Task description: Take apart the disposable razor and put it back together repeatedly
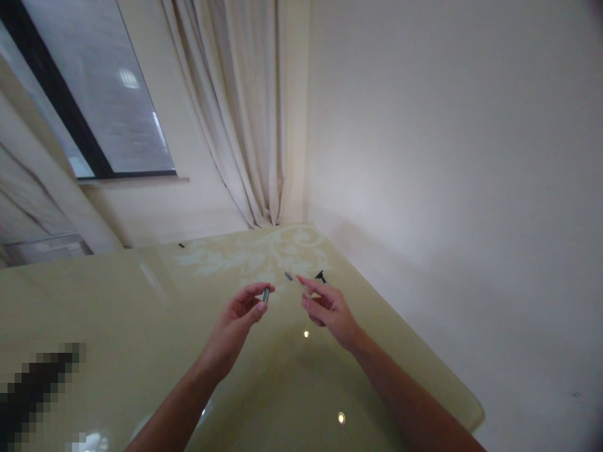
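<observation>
My left hand (247, 306) is closed in a pinch above the table, thumb and fingers on a small dark rectangular piece with a green strip (266, 294), like a razor head. To its right, my right hand (332, 307) is closed on a thin pale handle with a grey end (288, 275), which looks like a razor but is blurred. The grey end points left, past my fingertips. Just behind my right hand, a black T-shaped razor (321, 275) lies on the table, its lower part hidden by the hand. The two hands are apart.
The glossy yellow-green table (164, 320) has a pale floral pattern and a rounded right corner. A small black piece (181, 245) lies near its far edge. A white wall (447, 188) runs along the right side. Curtains (245, 113) and a window (108, 88) are behind.
</observation>
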`<state>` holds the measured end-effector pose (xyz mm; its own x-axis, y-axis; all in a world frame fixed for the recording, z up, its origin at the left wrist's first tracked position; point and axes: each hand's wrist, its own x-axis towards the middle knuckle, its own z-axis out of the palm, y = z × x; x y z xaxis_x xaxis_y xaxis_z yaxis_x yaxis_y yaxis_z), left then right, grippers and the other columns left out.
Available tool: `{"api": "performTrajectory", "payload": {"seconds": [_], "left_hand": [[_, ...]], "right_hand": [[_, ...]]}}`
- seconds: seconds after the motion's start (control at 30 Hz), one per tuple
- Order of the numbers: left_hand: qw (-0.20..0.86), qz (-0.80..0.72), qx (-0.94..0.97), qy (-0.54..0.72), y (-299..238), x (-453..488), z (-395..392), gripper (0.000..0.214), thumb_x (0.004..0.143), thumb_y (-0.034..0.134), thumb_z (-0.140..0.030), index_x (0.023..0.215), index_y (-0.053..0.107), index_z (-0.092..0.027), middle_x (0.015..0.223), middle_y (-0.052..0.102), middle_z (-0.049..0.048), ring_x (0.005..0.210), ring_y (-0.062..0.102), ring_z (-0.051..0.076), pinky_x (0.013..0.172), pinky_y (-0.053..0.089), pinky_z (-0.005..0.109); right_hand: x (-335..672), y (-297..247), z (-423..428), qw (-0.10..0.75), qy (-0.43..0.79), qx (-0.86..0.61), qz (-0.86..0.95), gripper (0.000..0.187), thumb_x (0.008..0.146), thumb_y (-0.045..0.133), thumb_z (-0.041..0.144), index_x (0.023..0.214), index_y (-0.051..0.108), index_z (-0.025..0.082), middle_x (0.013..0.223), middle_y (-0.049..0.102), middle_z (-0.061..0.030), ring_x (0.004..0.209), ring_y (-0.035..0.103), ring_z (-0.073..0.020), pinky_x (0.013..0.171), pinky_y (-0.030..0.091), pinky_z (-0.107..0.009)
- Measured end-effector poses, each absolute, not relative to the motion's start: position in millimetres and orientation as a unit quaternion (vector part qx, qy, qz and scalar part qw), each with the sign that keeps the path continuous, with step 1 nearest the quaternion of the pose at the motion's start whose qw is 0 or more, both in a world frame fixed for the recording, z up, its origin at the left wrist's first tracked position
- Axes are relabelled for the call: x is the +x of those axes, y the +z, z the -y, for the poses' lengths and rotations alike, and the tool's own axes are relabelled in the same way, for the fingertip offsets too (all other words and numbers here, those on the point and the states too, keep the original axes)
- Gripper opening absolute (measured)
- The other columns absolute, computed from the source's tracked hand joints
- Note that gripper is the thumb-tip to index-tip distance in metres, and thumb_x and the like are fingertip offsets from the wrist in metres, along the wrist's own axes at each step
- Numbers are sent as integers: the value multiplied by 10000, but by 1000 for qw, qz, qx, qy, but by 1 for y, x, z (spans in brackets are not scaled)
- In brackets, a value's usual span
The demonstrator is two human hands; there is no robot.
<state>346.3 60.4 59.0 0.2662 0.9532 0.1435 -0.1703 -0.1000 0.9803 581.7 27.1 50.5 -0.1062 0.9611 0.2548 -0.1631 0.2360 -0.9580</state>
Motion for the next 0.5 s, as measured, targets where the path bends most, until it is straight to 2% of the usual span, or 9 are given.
{"api": "performTrajectory", "payload": {"seconds": [0.07, 0.17, 0.27, 0.37, 0.5], "left_hand": [[551, -374, 575, 475, 58, 354, -60, 445, 810, 839, -497, 1168, 767, -243, 863, 707, 17, 753, 557, 140, 722, 436, 253], [508, -415, 618, 433, 53, 377, -65, 465, 803, 811, -546, 1121, 773, -209, 786, 668, 8, 735, 580, 162, 707, 447, 271], [445, -437, 672, 400, 40, 408, -80, 452, 779, 794, -541, 1062, 783, -189, 915, 749, 63, 746, 616, 190, 678, 482, 295], [389, -450, 707, 381, 25, 435, -101, 412, 778, 775, -454, 1086, 786, -182, 1100, 793, 108, 829, 661, 222, 730, 531, 329], [352, -467, 728, 357, 12, 456, -124, 400, 759, 782, -307, 1136, 795, -173, 1122, 811, 116, 894, 684, 255, 818, 547, 370]], "right_hand": [[601, 47, -42, 615, 446, -416, 500, 625, 854, 769, 397, 1449, 648, 245, 732, 489, 55, 501, 318, -63, 438, 251, -194], [635, 38, -63, 636, 303, -537, 465, 560, 834, 704, 397, 1346, 722, 170, 807, 561, 7, 553, 473, -107, 461, 358, -220], [660, 30, -73, 544, 160, -674, 473, 402, 850, 623, 310, 1156, 807, 126, 878, 677, -69, 696, 622, -187, 618, 483, -287], [671, 26, -73, 436, 105, -746, 492, 295, 877, 613, 230, 1067, 825, 152, 951, 761, -99, 816, 696, -220, 757, 496, -304], [670, 22, -68, 375, 84, -789, 479, 151, 869, 712, 224, 996, 788, 199, 926, 786, -62, 829, 707, -210, 700, 448, -278]]}}
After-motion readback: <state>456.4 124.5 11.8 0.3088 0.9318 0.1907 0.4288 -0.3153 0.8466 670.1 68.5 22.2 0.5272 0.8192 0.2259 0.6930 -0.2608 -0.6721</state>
